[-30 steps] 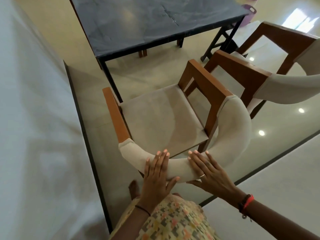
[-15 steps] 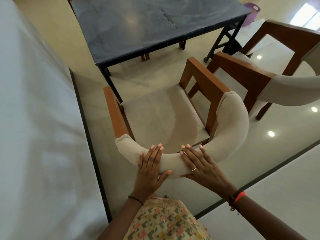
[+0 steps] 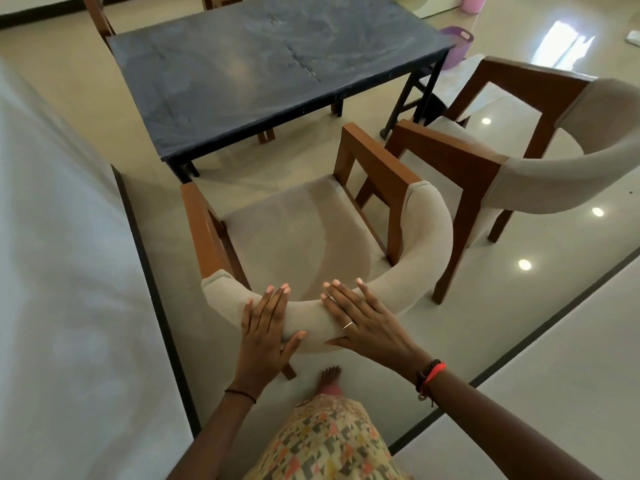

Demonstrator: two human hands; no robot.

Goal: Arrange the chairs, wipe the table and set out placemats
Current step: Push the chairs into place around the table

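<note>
Here, you are pressing your left hand [image 3: 265, 327] and right hand [image 3: 363, 323] flat, fingers straight, on the padded back of the chair [image 3: 294, 233]. It is standing near the dark counter [image 3: 270, 71], beside a second chair [image 3: 450, 157].

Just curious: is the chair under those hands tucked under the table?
Out. The chair stands short of the table, floor showing between them.

Centre frame, your beige-cushioned wooden chair [image 3: 294, 237] stands upright facing the dark blue counter [image 3: 277, 74] at upper centre; a matching second chair [image 3: 450, 157] stands just beside it, right.
</note>
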